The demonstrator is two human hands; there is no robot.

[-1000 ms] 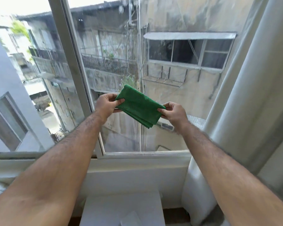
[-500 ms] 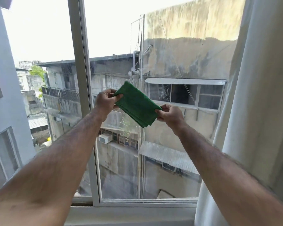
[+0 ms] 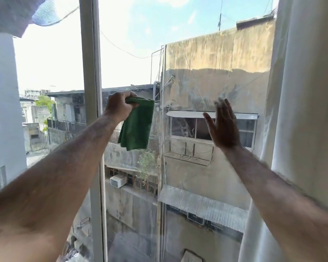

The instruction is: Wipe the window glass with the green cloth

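At far left, beyond the pane, stood a white neighbouring wall (image 3: 6, 110), with a grey overhang (image 3: 17, 12) cutting across the upper corner. Further right ran the white vertical window frame (image 3: 92, 72), top to bottom, partly crossed by the left forearm. Just right of the frame, raised to about mid-height: the left hand (image 3: 119, 106), closed in a fist around the top edge of the green cloth (image 3: 137, 125). Hung folded below the fist, the cloth, its lower edge loose, in front of the window glass (image 3: 136, 53); whether it touched the pane could not be told. Behind the glass, grey and ochre weathered buildings, a railed balcony (image 3: 68, 125), an air-conditioning unit (image 3: 118, 180), wires against blue sky. Right of the cloth and well apart from it, the right hand (image 3: 223, 127), held up flat with fingers spread and straight, gripping nothing, slightly blurred; contact with the glass unclear. Behind that hand, an awning (image 3: 187, 113) over a dark window of the opposite building. At far right, a pale curtain (image 3: 307, 110) hanging full height beside the right forearm.
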